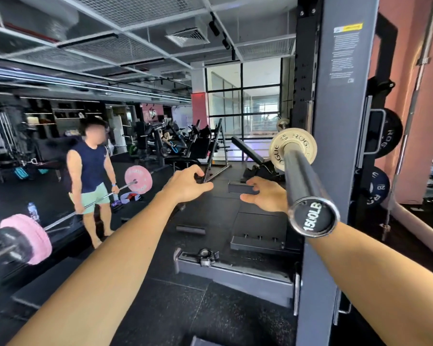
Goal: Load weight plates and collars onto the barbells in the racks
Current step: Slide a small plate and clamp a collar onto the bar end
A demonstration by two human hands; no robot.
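Both hands out in front, nothing in them, next to the racked barbell (301, 176)

Left hand (185, 184) sits near the middle of the view with loosely curled fingers holding nothing, and the right hand (266, 194) at about 3 o'clock from it is spread wide – just beside the bar sleeve, partly hidden behind it, so I can't tell if it touches. The barbell runs away from its end cap (313, 217) toward 11 o'clock, with one cream-coloured plate (278, 148) already on the sleeve, right against the grey rack upright (335, 146). More dark plates (388, 132) are stored on the rack at 3 o'clock. Over at 9 o'clock another person (91, 176) holds a bar with pink plates (138, 179).
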